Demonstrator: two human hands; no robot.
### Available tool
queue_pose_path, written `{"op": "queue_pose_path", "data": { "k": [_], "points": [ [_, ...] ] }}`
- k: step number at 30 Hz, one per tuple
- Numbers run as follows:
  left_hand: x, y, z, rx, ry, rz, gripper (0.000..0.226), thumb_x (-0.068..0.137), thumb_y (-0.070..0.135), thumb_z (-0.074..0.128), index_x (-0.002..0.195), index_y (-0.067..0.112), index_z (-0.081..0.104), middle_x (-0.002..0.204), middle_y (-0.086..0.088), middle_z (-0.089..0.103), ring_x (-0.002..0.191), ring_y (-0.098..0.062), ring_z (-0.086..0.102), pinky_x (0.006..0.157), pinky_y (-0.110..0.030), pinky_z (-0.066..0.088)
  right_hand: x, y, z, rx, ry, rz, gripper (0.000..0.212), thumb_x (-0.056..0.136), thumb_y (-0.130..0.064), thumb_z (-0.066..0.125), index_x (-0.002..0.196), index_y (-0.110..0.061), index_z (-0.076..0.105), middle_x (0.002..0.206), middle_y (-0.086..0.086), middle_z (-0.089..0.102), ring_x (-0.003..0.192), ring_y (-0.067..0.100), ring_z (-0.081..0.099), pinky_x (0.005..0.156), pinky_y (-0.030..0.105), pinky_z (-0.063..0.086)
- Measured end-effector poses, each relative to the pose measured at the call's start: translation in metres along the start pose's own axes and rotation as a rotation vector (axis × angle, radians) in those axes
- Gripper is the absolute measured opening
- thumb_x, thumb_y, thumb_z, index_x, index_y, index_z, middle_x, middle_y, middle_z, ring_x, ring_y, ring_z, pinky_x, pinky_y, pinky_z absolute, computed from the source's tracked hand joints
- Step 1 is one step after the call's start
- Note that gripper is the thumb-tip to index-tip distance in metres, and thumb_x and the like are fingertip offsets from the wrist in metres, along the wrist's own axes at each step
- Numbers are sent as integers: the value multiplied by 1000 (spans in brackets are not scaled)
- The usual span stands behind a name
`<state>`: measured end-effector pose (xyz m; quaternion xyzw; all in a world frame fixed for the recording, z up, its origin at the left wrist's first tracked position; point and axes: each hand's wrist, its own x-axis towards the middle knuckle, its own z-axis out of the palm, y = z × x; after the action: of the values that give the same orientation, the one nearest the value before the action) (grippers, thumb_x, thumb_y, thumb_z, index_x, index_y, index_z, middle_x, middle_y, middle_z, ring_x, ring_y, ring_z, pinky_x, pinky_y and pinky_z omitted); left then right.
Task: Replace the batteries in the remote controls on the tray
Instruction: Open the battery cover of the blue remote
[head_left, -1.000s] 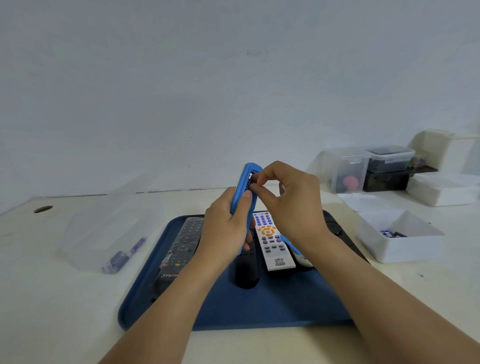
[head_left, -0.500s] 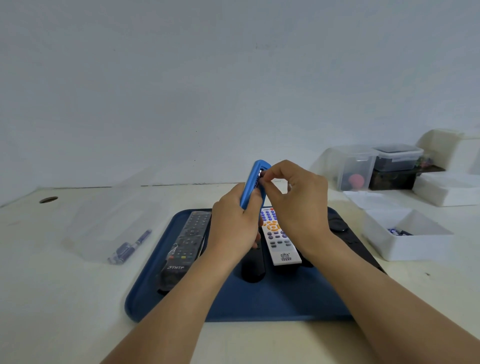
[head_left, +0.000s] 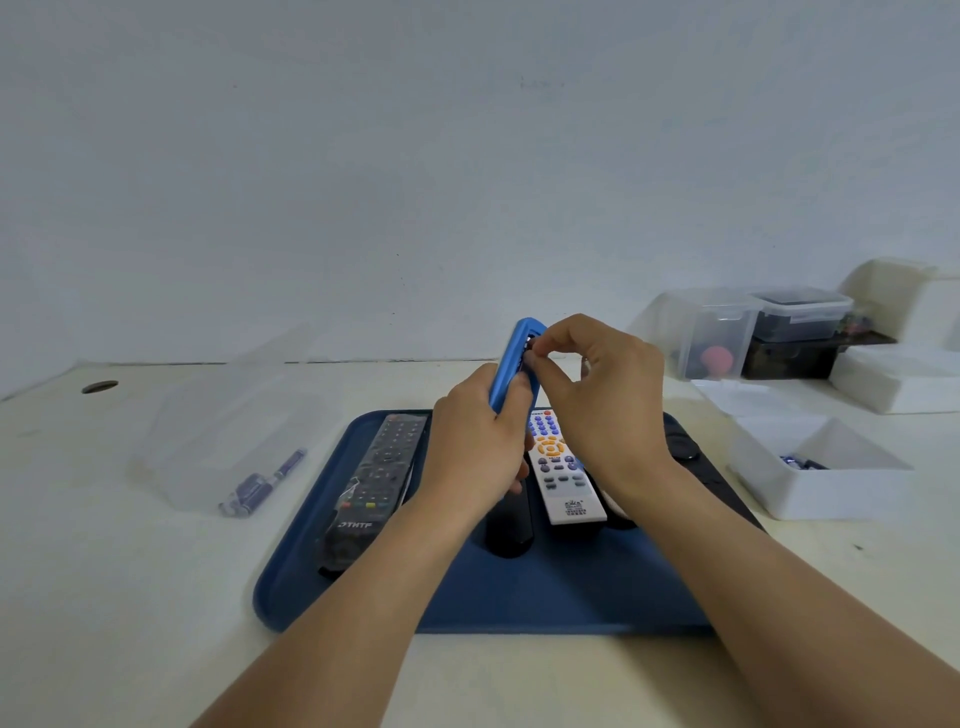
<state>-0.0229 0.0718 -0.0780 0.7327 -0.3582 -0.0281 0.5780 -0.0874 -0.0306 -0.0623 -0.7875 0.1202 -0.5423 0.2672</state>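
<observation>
White table (head_left: 130, 597) runs wall to near edge, with bare surface left of and in front of the blue tray (head_left: 519, 597). Tray sits centre, its near rim just short of the table's front edge, and its front half is bare blue. Right side crowded: open white box (head_left: 826, 493) just beside the tray's right rim, small batteries (head_left: 802, 462) inside it. More white and clear boxes (head_left: 727, 338) stacked behind it by the wall. Left of the tray: clear plastic bin (head_left: 218, 441) lying on the table, apart from the tray, purple marker (head_left: 262, 483) inside. Dark hole (head_left: 100, 386) in the table at far left.

On the tray, left to right: black remote in clear wrap (head_left: 371, 488), "THTF" readable at its near end; plain black remote (head_left: 509, 525), mostly hidden under the wrist; white remote (head_left: 563, 478) with purple, orange and grey buttons, logo at the bottom too small to read; another dark remote (head_left: 685, 452) at the right rim, partly hidden.

Left hand (head_left: 478, 441) wraps around the blue remote (head_left: 511, 364), held upright and tilted above the tray's far part, clear of the others. Right hand (head_left: 597, 389) pinches thumb and forefinger at the remote's top end, on something small and dark there; can't tell whether it is a battery or the cover. Other fingers curled loosely.
</observation>
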Motion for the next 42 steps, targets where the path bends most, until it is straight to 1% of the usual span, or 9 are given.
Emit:
{"op": "queue_pose_path", "data": {
  "k": [7, 11, 13, 22, 28, 31, 36, 38, 42],
  "points": [
    [1, -3, -1, 48, 4, 27, 24, 106, 37, 46, 105, 18, 61, 80, -20, 67, 52, -21, 60, 41, -26, 51, 1, 2, 2, 80, 7, 69, 6, 87, -12, 73, 82, -16, 72, 80, -18, 70, 85, -8, 64, 71, 4, 40],
    [3, -9, 1, 137, 46, 80, 24, 105, 37, 44, 99, 20, 60, 75, -15, 66, 61, -33, 66, 52, -51, 58, 1, 3, 5, 51, 19, 33, 8, 88, -9, 70, 83, -15, 72, 78, -20, 67, 76, -11, 60, 66, 4, 38],
    [3, -12, 3, 166, 57, 91, 26, 103, 40, 44, 94, 20, 58, 74, -14, 65, 63, -35, 65, 55, -55, 56, -1, 4, 8, 30, 29, 18, 9, 89, -8, 68, 85, -14, 72, 79, -17, 68, 68, -11, 56, 64, 4, 36],
    [5, -12, 2, 260, 48, 135, 26, 103, 39, 46, 91, 19, 56, 71, -10, 64, 59, -30, 63, 56, -52, 54, 0, 4, 11, 60, 63, 35, 17, 88, 1, 62, 85, -13, 69, 79, -16, 66, 68, -7, 57, 63, 6, 39],
    [3, -11, 3, 183, -12, 84, 24, 103, 39, 47, 90, 21, 55, 75, -16, 64, 57, -35, 63, 49, -53, 55, 2, 6, 12, 104, -9, 44, 24, 85, 2, 52, 85, -18, 65, 85, -8, 66, 72, 9, 58, 64, 19, 41],
    [2, -6, 4, 42, -49, 26, 23, 106, 34, 46, 91, 20, 56, 80, -25, 64, 48, -25, 55, 42, -39, 54, 4, 7, 9, 156, -27, 76, 20, 89, -3, 54, 89, -19, 65, 86, -5, 64, 72, 11, 57, 64, 19, 43],
    [0, 3, 6, -103, -118, -50, 31, 105, 40, 47, 100, 11, 58, 82, -27, 63, 48, -20, 57, 43, -31, 53, 8, 6, 6, 380, -42, 299, 8, 93, -11, 65, 98, -17, 67, 80, -6, 58, 64, 3, 54, 61, 15, 46],
    [0, 6, 11, -156, -87, -52, 31, 105, 38, 47, 99, 10, 59, 75, -23, 62, 48, -20, 56, 44, -34, 52, 10, 7, 5, 482, -19, 408, 12, 90, -15, 71, 101, -17, 67, 74, -8, 53, 58, 2, 54, 57, 17, 47],
    [2, 7, 24, -156, 62, -3, 31, 104, 37, 47, 95, 11, 63, 78, -17, 66, 62, -33, 59, 57, -47, 53, 9, 5, 8, 548, 83, 595, 17, 84, -23, 80, 96, -19, 69, 74, -3, 60, 58, 10, 62, 55, 23, 50]
  ]
}}
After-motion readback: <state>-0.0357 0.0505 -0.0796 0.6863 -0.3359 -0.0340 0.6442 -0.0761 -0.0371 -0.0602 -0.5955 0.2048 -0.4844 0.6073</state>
